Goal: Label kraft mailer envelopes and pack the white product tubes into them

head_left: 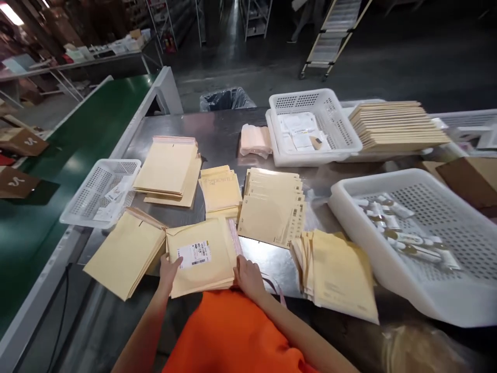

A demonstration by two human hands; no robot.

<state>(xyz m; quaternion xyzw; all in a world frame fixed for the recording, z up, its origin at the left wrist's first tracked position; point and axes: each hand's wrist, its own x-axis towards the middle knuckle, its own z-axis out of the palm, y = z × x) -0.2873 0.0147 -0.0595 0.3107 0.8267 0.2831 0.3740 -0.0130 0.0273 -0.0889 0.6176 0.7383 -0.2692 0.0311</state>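
Note:
A padded envelope with a white shipping label lies in front of me, above what look like more envelopes. My left hand grips its left edge, thumb on the label's corner. At the opposite edge, beside the flap strip, my right hand has its fingers closed on the envelope. To the left sits a stack of larger envelopes, touching or nearly touching the labelled one. Beyond it are small envelopes and a fanned pile of printed mailers.
More envelopes stand at right and far left. A white basket holds several small bottles; other baskets hold papers. Boxed mailers line the back. A green conveyor runs along the left.

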